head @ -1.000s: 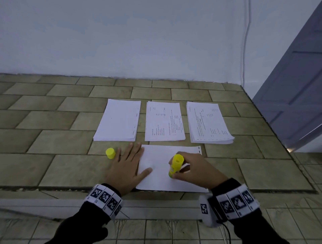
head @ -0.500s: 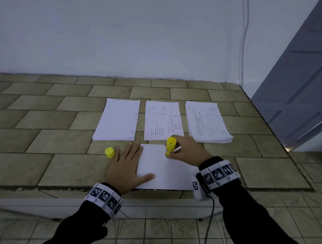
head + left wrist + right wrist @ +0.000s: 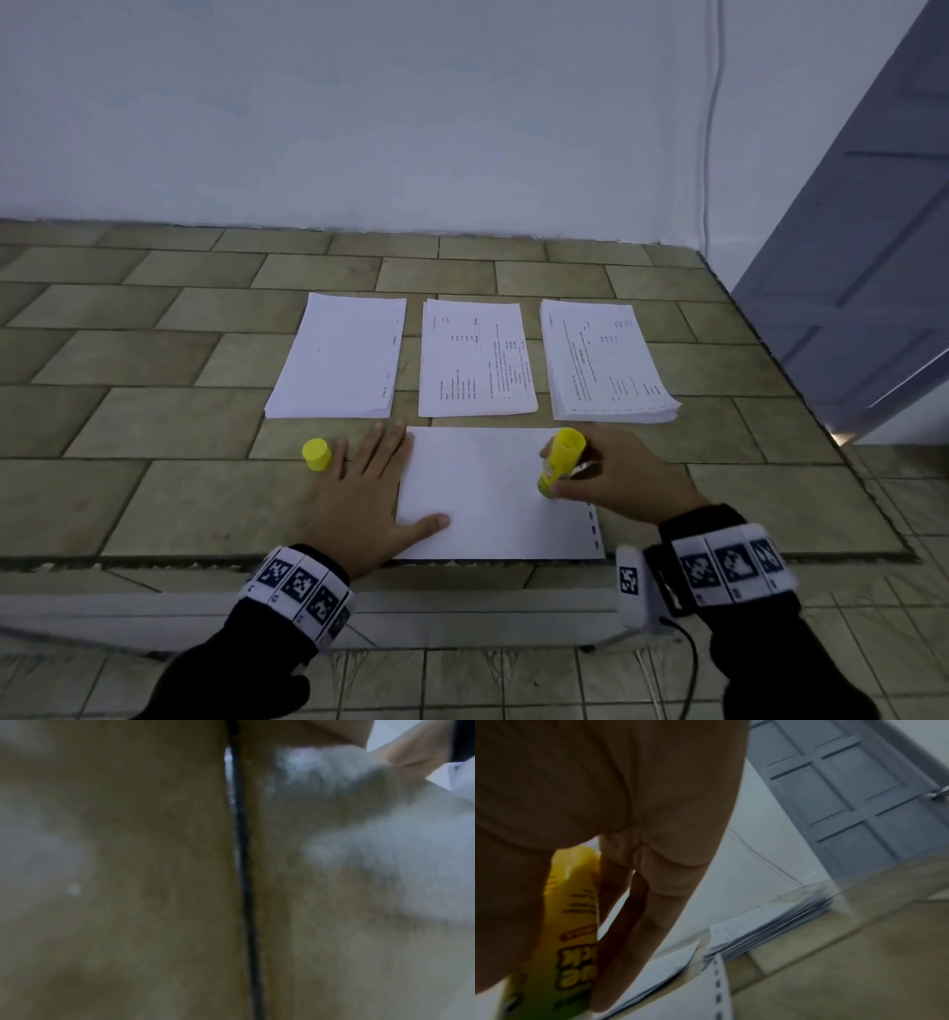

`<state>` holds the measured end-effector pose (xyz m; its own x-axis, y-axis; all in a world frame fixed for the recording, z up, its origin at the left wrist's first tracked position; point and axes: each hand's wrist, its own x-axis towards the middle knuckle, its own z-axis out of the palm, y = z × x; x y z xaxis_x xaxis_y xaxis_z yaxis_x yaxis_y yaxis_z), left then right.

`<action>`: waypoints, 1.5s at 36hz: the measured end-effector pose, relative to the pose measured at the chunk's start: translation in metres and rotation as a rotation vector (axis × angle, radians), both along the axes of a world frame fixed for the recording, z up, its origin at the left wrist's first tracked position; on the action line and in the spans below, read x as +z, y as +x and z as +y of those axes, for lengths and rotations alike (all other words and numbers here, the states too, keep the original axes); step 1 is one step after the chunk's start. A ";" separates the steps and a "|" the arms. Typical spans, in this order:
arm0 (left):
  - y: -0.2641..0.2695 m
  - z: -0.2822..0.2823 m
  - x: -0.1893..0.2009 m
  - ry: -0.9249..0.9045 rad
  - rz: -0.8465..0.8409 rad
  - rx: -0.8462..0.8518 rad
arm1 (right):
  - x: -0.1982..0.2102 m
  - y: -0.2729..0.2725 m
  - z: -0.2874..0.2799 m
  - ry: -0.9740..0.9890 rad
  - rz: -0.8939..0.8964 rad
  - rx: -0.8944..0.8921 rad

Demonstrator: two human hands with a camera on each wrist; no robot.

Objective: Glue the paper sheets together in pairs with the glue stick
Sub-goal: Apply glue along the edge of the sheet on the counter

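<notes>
Three paper stacks (image 3: pixel 477 360) beyond the grip, one loose sheet (image 3: pixel 488 493), one glue stick (image 3: pixel 561 462), one cap (image 3: pixel 317 454).

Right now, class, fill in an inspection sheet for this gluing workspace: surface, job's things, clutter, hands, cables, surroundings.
Surface: tiled ledge.
Job's things: blank sheet nearest; three paper stacks behind it; glue stick tip on the sheet; yellow cap left of the sheet.
Clutter: nothing seen.
Hands: left hand flat on the sheet's left edge; right hand grips the stick.
Cables: black lead from right wrist; wall cable.
Surroundings: white wall, grey door.
</notes>
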<state>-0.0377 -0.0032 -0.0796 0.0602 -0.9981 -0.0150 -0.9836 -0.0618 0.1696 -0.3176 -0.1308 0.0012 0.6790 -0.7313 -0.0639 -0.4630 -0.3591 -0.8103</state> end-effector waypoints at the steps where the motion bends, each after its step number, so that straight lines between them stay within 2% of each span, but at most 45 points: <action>1: 0.000 0.000 0.001 0.008 -0.004 0.001 | 0.001 -0.006 0.004 0.009 0.009 -0.004; 9: -0.001 -0.001 0.004 0.034 -0.014 0.018 | 0.011 -0.024 0.021 0.040 0.069 0.048; 15: 0.000 -0.001 0.002 0.022 -0.026 0.013 | 0.007 -0.018 0.003 0.008 0.034 0.053; 23: 0.001 -0.001 -0.002 -0.023 0.008 0.001 | 0.004 -0.001 -0.043 -0.065 0.056 -0.067; 29: 0.001 -0.001 -0.001 -0.012 -0.020 -0.009 | 0.000 0.011 -0.054 -0.109 0.040 -0.118; 33: 0.001 -0.001 -0.001 -0.006 -0.027 -0.003 | 0.004 0.007 -0.050 -0.149 0.136 -0.188; 36: 0.001 -0.001 -0.001 -0.004 -0.032 -0.005 | 0.011 -0.003 -0.046 -0.284 0.317 -0.220; 39: 0.002 -0.001 -0.003 0.011 -0.043 -0.006 | 0.017 -0.013 -0.044 -0.448 0.563 -0.168; 41: 0.002 -0.002 -0.003 0.001 -0.053 -0.007 | 0.014 -0.016 -0.042 -0.473 0.670 -0.124; 43: 0.003 -0.002 -0.005 0.002 -0.053 -0.014 | 0.008 -0.018 -0.038 -0.455 0.706 -0.095; 48: 0.005 -0.001 -0.008 -0.016 -0.046 -0.031 | 0.007 -0.030 -0.034 -0.348 0.583 -0.212; 52: 0.005 -0.001 -0.009 -0.024 -0.033 -0.031 | 0.012 -0.045 -0.043 -0.266 0.339 -0.428; 54: 0.005 0.000 -0.008 -0.028 -0.028 -0.031 | 0.013 -0.053 -0.049 -0.243 0.289 -0.545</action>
<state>-0.0331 -0.0036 -0.0879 0.0293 -0.9995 0.0137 -0.9893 -0.0271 0.1434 -0.3708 -0.1796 0.0146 0.1876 -0.9820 0.0219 -0.8168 -0.1683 -0.5518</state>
